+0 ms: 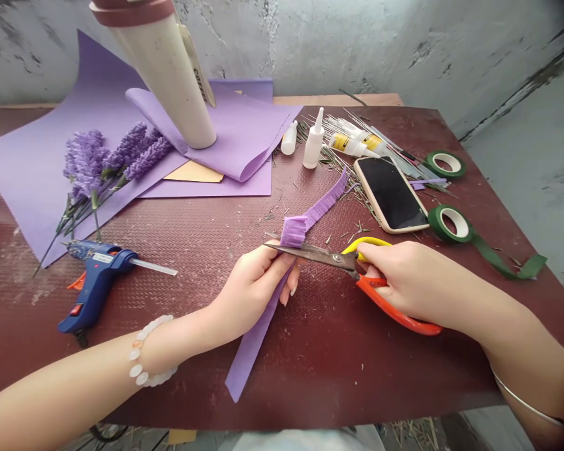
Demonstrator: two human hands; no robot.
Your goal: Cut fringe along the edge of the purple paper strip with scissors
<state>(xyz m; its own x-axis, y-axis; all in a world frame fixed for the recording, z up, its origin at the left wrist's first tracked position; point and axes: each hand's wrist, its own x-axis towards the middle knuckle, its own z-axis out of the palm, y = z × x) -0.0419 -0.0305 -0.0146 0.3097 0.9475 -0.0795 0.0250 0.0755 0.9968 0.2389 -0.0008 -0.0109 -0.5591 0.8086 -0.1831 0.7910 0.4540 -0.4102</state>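
Purple strip sits ctr of frame, its long axis running diag. from bottom ctr, where the tail is plain, to upper R, where the far end is fringed. My L hand is nearer, pinching it btwn thumb & fingers just below the folded bit. My R hand, approx. mid-R, is closed round the scissors by their handles; blades pt L, lying crosswise to the strip right by my L thumb, w/ the folded bit just above. Can't tell how far the blades are parted. Phone upper R, glue gun mid-L, both apart from the strip.
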